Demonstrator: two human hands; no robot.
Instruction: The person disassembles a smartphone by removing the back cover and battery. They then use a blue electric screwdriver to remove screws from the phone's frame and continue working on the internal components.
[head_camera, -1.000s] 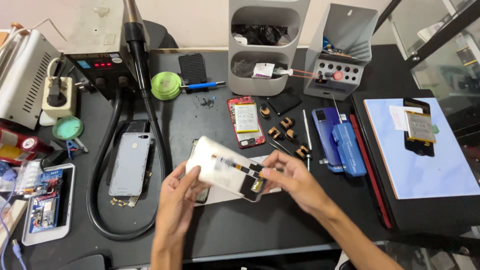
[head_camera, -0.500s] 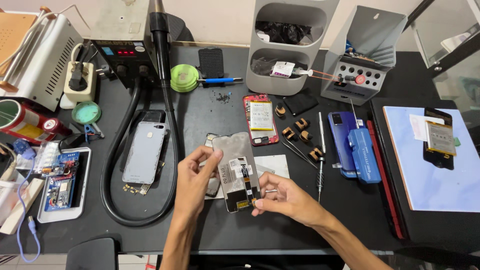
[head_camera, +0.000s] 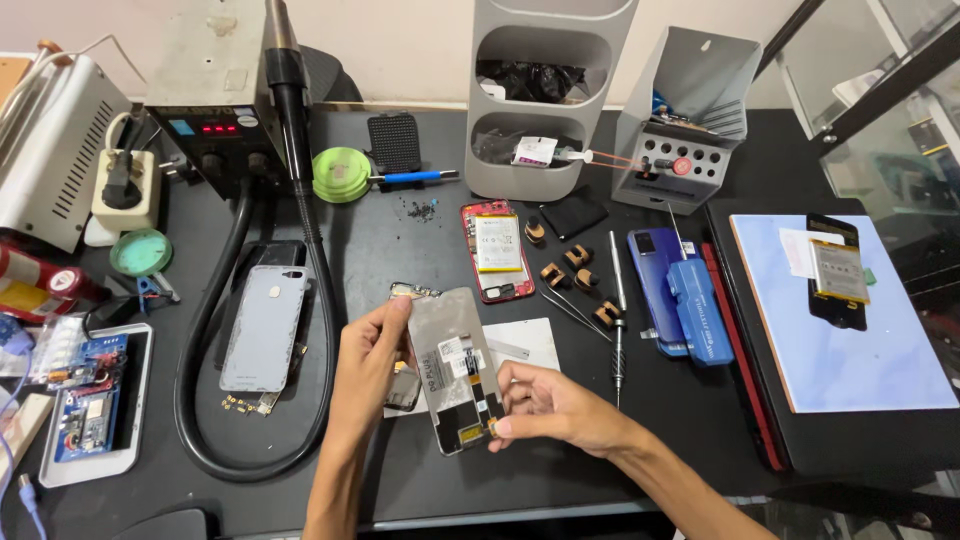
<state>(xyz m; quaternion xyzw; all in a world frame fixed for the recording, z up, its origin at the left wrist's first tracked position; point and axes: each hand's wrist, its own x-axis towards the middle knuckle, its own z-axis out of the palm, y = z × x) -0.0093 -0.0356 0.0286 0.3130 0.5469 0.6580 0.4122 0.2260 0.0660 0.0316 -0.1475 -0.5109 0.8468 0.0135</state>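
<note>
Both hands hold a phone screen panel just above the near middle of the dark surface. The left hand has its fingers clamped on the panel's left edge. The right hand pinches its near right corner by the ribbon cable. A grey phone back cover lies to the left, an opened red phone farther off.

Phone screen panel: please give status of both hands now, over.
Left hand grips phone screen panel at its left edge. Right hand pinches flex cable near the bottom. Panel held above the black mat; nothing blocks it.
</note>
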